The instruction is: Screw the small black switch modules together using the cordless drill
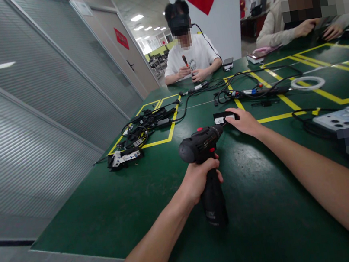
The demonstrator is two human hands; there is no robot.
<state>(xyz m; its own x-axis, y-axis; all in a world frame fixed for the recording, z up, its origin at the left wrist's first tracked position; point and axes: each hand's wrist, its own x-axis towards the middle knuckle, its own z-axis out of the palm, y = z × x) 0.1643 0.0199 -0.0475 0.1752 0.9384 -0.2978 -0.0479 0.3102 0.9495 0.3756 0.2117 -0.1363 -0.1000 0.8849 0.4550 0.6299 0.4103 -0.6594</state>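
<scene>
My left hand [198,179] is wrapped round the handle of a black cordless drill [203,143] with red buttons. The drill is held upright above the green table, its chuck pointing away and to the right. Just beyond the chuck, my right hand [242,121] grips a small black block with a white label [220,119] from its right side. The drill's tip is close to the block; whether they touch I cannot tell.
A tangle of black cables [147,126] lies left, with a black-and-white part [125,157] before it. Beyond my right hand are more cables, a white ring [307,83] and yellow tape lines. A person [191,54] opposite holds a screwdriver [185,62]. Another person sits far right.
</scene>
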